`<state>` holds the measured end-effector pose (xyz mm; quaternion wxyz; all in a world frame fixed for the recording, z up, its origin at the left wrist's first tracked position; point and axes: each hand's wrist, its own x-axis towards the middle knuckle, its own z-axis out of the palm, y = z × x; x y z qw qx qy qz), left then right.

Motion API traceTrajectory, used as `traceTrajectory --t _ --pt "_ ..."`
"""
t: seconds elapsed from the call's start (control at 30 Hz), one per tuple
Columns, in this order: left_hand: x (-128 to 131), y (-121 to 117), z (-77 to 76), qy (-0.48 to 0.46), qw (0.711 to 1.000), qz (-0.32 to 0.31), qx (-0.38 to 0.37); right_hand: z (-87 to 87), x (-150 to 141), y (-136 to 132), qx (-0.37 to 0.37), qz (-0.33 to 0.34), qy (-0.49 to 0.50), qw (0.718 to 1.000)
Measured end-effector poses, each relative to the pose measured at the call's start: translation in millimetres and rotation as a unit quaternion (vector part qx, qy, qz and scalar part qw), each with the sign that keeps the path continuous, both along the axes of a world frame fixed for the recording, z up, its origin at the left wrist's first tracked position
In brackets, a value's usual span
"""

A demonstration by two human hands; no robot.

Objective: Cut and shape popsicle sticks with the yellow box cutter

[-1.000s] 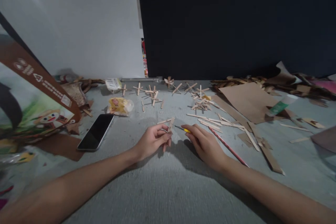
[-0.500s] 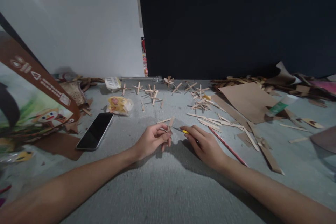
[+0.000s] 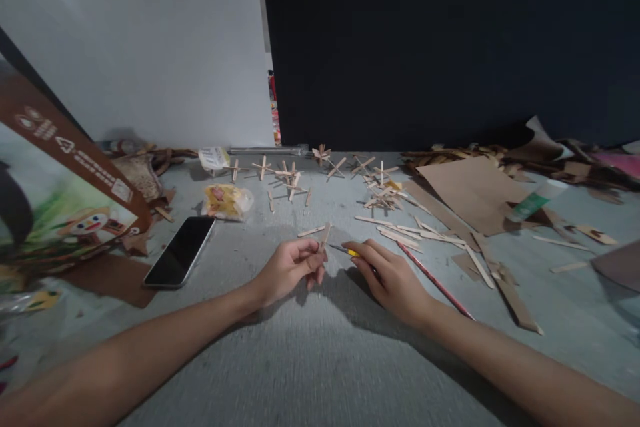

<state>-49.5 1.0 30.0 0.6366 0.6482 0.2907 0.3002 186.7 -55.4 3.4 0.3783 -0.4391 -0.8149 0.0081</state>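
Between the thumb and fingers of my left hand (image 3: 293, 265) is a short flat wooden stick (image 3: 326, 233), tilted upward. My right hand (image 3: 393, 275) is closed around a small yellow knife (image 3: 353, 253). Its thin grey blade points left toward the stick, with a small gap between them; most of the handle is hidden under my fingers. Another wooden stick (image 3: 311, 231) lies on the table just behind my left hand. Farther back stand several crossed-stick pieces (image 3: 294, 185), and a pile of loose sticks (image 3: 400, 235) lies beyond my right hand.
A phone (image 3: 181, 252) and a yellow snack packet (image 3: 227, 203) lie to the left, near a printed bag (image 3: 95, 213). On the right are a red-striped pencil (image 3: 435, 280), brown cardboard (image 3: 470, 193) and a green-white glue stick (image 3: 539, 201). White and black panels rise behind the table.
Both hands keep nearly the same pose. The stick and knife have barely shifted. The view has moved slightly, so the bag at left sits a little farther left.
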Motion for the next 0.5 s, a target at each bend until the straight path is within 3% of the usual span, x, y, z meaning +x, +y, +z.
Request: traceTrajectory --t 0.5 --pt "-1.7 0.4 -2.7 -0.004 1.0 -0.002 0.002 -0.7 -1.7 0.0 0.003 0.006 0.008 1.0"
